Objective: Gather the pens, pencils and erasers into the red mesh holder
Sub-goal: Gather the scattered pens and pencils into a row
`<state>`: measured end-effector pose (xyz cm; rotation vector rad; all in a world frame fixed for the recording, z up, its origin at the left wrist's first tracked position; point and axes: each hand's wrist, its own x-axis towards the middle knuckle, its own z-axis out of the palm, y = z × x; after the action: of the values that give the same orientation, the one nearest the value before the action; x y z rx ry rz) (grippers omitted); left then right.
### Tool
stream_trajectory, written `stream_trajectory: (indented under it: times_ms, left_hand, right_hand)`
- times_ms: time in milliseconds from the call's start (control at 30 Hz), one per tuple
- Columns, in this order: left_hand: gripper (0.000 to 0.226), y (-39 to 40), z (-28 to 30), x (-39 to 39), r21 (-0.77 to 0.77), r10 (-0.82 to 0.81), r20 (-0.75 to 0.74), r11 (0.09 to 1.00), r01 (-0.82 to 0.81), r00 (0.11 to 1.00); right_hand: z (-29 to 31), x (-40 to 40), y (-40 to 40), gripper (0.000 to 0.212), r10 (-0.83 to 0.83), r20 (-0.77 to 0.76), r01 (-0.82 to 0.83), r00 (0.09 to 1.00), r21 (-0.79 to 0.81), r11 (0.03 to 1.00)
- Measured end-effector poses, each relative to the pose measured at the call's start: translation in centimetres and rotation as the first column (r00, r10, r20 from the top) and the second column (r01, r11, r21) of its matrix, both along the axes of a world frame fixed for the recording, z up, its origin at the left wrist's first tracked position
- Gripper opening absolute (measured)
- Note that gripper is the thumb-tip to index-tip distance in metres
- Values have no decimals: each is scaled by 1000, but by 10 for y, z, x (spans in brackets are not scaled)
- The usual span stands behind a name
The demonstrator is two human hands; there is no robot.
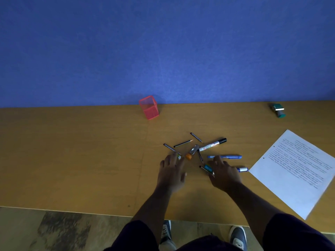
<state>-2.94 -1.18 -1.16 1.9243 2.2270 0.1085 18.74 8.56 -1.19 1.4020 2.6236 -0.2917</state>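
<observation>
The red mesh holder (149,107) stands upright at the table's back edge, against the blue wall. In front of it lies a scatter of stationery: three dark pencils (182,143), a white marker with a black cap (212,144), an orange-capped tube (191,152), a blue pen (226,156), a second blue-and-white pen (242,169) and a teal eraser (208,168). My left hand (172,172) lies flat with its fingertips by a small green-and-white eraser (179,156). Over the teal eraser and the blue pens my right hand (223,173) is spread, holding nothing.
A printed sheet of paper (295,171) lies at the right, reaching the table's front edge. A green stamp (278,110) stands at the back right. The wooden table (72,160) meets the blue wall behind; its front edge runs close to my legs.
</observation>
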Motion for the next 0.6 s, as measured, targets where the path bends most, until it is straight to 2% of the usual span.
stream_trajectory:
  times_ms: [67, 133, 367, 600]
  left_hand:
    - [82, 10, 1, 4, -60, -72, 4, 996, 72, 997]
    - [90, 16, -1, 6, -103, -124, -4, 987, 123, 992]
    - [91, 14, -6, -1, -165, -88, 42, 982, 94, 995]
    - [80, -14, -7, -40, -130, -60, 41, 989, 65, 997]
  right_hand:
    - [-2, -2, -2, 48, -11, -26, 10, 1000, -39, 999]
    - [-3, -6, -3, 44, -7, -24, 6, 1000, -48, 999]
    - [3, -30, -2, 46, 91, 32, -90, 995, -33, 995]
    - [13, -76, -10, 44, 346, 15, -344, 938, -67, 937]
